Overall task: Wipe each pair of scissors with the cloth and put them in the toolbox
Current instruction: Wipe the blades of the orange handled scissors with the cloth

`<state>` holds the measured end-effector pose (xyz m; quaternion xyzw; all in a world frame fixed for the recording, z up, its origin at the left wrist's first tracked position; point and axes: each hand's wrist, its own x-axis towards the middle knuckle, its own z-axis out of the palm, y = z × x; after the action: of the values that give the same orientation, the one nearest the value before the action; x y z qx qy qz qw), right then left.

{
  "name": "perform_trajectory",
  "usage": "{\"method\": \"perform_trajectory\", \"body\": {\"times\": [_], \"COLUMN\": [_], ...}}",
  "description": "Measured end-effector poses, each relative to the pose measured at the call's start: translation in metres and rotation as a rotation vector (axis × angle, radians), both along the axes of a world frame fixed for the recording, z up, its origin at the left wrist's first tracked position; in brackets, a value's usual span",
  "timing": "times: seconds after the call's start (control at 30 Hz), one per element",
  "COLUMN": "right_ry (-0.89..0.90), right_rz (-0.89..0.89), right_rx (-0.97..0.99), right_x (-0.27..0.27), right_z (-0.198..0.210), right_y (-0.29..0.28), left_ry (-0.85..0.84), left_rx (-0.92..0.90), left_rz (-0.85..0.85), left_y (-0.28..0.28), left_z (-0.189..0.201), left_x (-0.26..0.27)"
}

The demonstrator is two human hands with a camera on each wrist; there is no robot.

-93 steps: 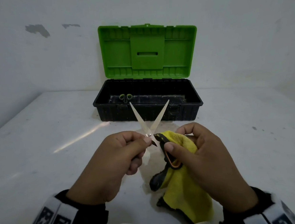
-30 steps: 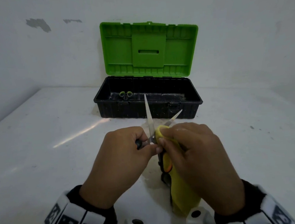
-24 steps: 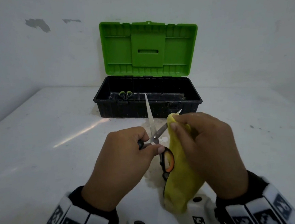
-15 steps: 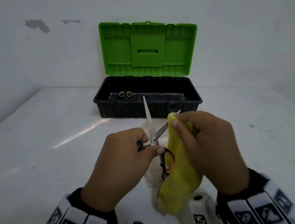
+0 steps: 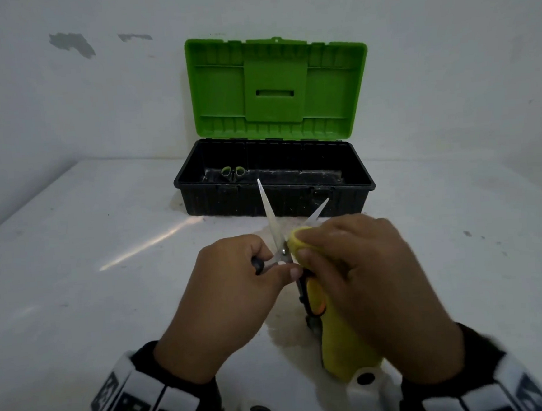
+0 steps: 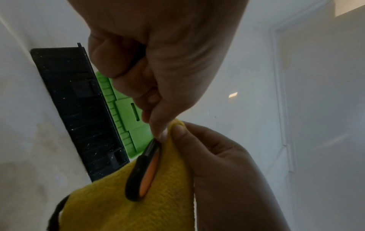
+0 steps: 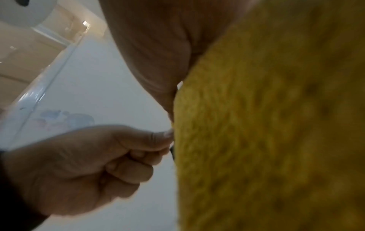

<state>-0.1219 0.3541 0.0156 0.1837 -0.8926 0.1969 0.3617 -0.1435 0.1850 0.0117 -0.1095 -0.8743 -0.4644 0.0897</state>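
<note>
Left hand: fingers are curled round one black handle loop of the scissors, which are gripped close to the pivot.
Right hand: a fold of the yellow cloth is pinched between thumb and fingers around one blade, near the pivot.
Scissors: held above the table with the blades spread apart and the tips pointed toward the toolbox; the orange-lined second loop is seen against the cloth in the left wrist view.
Yellow cloth: draped down from the right hand.
Toolbox: black, set on the white table beyond the hands, green lid raised.
Second scissors: green-ringed handles are visible inside the toolbox at its left end.
</note>
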Motion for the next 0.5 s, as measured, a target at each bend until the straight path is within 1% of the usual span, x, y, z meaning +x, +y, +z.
{"method": "perform_trajectory", "body": {"times": [0.07, 0.13, 0.3, 0.43, 0.5], "right_ry": [0.022, 0.046, 0.050, 0.005, -0.025], "right_rz": [-0.021, -0.031, 0.011, 0.012, -0.015], "right_rx": [0.068, 0.095, 0.250, 0.361, 0.349], "right_x": [-0.003, -0.005, -0.001, 0.001, 0.002], "right_z": [-0.007, -0.008, -0.004, 0.003, 0.006], "right_y": [-0.002, -0.002, -0.008, 0.003, 0.009], "left_ry": [0.027, 0.039, 0.047, 0.022, 0.021], "left_rx": [-0.027, -0.034, -0.060, -0.027, -0.030], "left_rz": [0.001, 0.006, -0.002, -0.013, -0.018], "left_y": [0.001, 0.000, -0.007, -0.007, -0.008], "left_z": [0.001, 0.001, 0.002, -0.001, -0.002], "left_x": [0.000, -0.001, -0.005, -0.005, -0.006]}}
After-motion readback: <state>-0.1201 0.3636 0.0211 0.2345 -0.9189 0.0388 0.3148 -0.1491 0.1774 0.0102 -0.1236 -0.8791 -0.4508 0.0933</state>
